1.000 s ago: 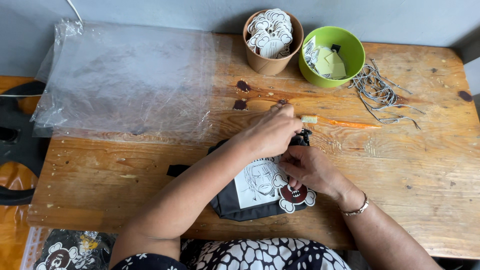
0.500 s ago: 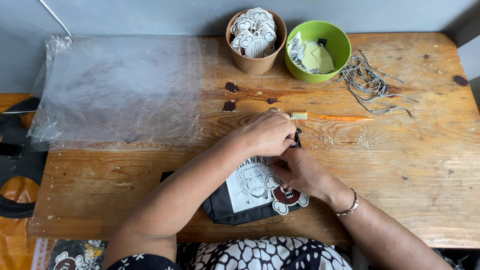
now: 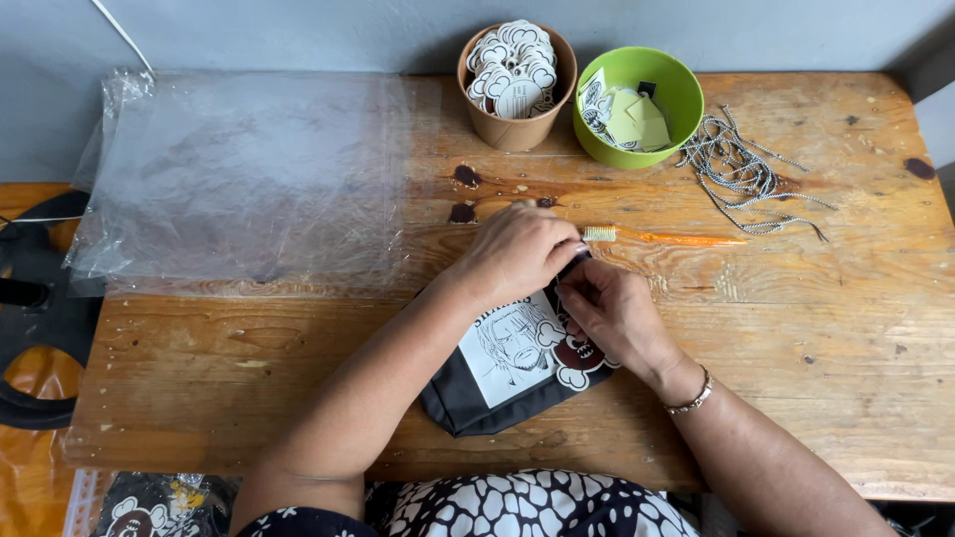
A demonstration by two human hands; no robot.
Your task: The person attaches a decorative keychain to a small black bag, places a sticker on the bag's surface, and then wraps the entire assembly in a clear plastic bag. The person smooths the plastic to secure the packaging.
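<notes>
So there's a small black pouch (image 3: 497,383) with a white printed panel lying on the wooden table (image 3: 846,328), right at the near edge in front of the person. Both hands are bunched up at its top corner. The left hand (image 3: 517,254) is curled over that corner with the fingers pinched shut on the fabric, and the right hand (image 3: 617,313) sits just below and to the right of it, fingers bent in and pressing on the same spot. What exactly is pinched between them is hard to see, since the knuckles cover the whole corner; only a dark bit pokes out between the two hands. The right wrist has a thin bracelet (image 3: 691,396).

Just past the left hand's fingertips lies an orange toothbrush (image 3: 667,237), bristles nearly touching the hand, handle pointing away to the right. Further out beyond the right hand there's a tangle of black-and-white string (image 3: 741,169). Straight beyond the hands, at the far edge of the table, sit a brown paper cup (image 3: 515,124) stuffed with round-edged printed tags and, beside it, a green bowl (image 3: 637,149) with some paper bits; the print is too small to read.

Off to the left of the left forearm is a big sheet of clear plastic (image 3: 239,179), crinkly and hanging over the table's left edge. Something black and curved (image 3: 30,338) sits beyond that edge, cut off by the frame, so no idea what it is.
</notes>
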